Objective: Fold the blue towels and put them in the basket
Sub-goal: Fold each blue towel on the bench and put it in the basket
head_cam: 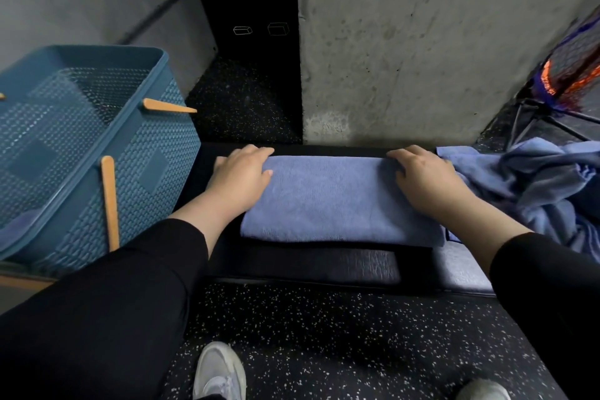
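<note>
A folded blue towel (337, 201) lies flat on a black padded bench (311, 261). My left hand (242, 174) rests on its far left corner with the fingers curled over the edge. My right hand (425, 177) rests on the far right corner, fingers bent over the far edge. A blue woven plastic basket (107, 153) with wooden handles stands at the left of the bench; a bit of blue cloth shows low inside it. A heap of unfolded blue towels (532, 188) lies on the bench at the right, touching my right wrist.
A concrete pillar (422, 42) rises right behind the bench. A black box lettered PLYO (253, 10) stands behind left. A black wire frame with orange and blue netting (565, 88) is at the far right. My shoes (220, 370) stand on speckled rubber floor.
</note>
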`<state>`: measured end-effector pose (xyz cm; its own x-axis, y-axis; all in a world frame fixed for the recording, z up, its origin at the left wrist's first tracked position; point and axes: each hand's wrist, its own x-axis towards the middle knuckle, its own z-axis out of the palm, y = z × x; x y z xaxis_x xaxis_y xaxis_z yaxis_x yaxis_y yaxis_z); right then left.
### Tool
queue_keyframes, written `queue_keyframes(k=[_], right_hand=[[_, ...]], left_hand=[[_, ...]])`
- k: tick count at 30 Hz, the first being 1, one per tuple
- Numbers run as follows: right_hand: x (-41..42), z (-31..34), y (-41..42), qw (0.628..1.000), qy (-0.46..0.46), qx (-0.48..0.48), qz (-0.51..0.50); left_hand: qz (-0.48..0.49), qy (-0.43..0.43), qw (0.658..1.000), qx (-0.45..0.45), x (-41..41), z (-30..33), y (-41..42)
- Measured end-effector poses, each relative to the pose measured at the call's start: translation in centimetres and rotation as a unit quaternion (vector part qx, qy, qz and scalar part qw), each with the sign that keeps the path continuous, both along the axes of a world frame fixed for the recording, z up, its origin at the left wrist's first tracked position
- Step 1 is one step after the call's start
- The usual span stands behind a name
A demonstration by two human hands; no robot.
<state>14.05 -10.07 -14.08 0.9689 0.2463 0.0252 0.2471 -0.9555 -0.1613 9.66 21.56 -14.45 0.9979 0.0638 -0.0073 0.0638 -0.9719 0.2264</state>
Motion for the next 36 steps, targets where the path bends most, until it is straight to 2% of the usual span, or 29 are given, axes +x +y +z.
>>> queue_keyframes(k=[3, 5, 7, 10, 14, 17, 20, 23, 27, 29, 33, 36], right_hand=[[-0.2, 0.4, 0.4, 1.000, 0.008, -0.010, -0.007], [-0.6, 0.6, 0.8, 1.000, -0.002, -0.006, 0.003], [-0.9, 1.3, 1.6, 0.999, -0.015, 0.019, 0.027], [-1.4, 3.3, 3.7, 0.990, 0.002, 0.099, 0.099], [-2.7, 6.8, 6.9, 0.963, 0.079, 0.201, 0.163], [-3.2, 8.5, 8.0, 0.933, 0.134, 0.281, 0.180], [-3.2, 9.8, 7.7, 0.921, 0.131, 0.322, 0.174], [-3.4, 10.7, 7.0, 0.921, 0.116, 0.337, 0.155], [-3.5, 12.1, 5.8, 0.911, 0.090, 0.384, 0.122], [-3.9, 13.1, 5.3, 0.905, 0.092, 0.399, 0.113], [-4.7, 15.4, 4.2, 0.895, 0.118, 0.417, 0.104], [-5.1, 17.0, 3.5, 0.907, 0.110, 0.398, 0.088]], left_hand=[[0.033, 0.036, 0.999, -0.002, 0.1, 0.6, 0.1], [0.056, 0.030, 0.998, -0.027, 0.1, 0.9, 0.2], [0.063, -0.007, 0.987, -0.147, -0.1, 1.3, 0.3], [0.020, -0.040, 0.940, -0.339, -0.7, 2.9, -0.4], [-0.061, -0.049, 0.896, -0.437, -1.3, 6.2, -2.4], [-0.088, -0.062, 0.889, -0.445, -1.9, 8.5, -3.7], [-0.081, -0.091, 0.898, -0.423, -2.8, 10.2, -4.6], [-0.043, -0.066, 0.892, -0.445, -3.9, 11.0, -4.6], [-0.052, 0.025, 0.942, -0.330, -5.4, 10.4, -3.2], [-0.048, 0.032, 0.943, -0.328, -6.1, 9.9, -2.5], [0.006, -0.036, 0.916, -0.400, -6.5, 11.4, -2.0], [0.013, -0.093, 0.912, -0.400, -6.0, 13.1, -1.6]])
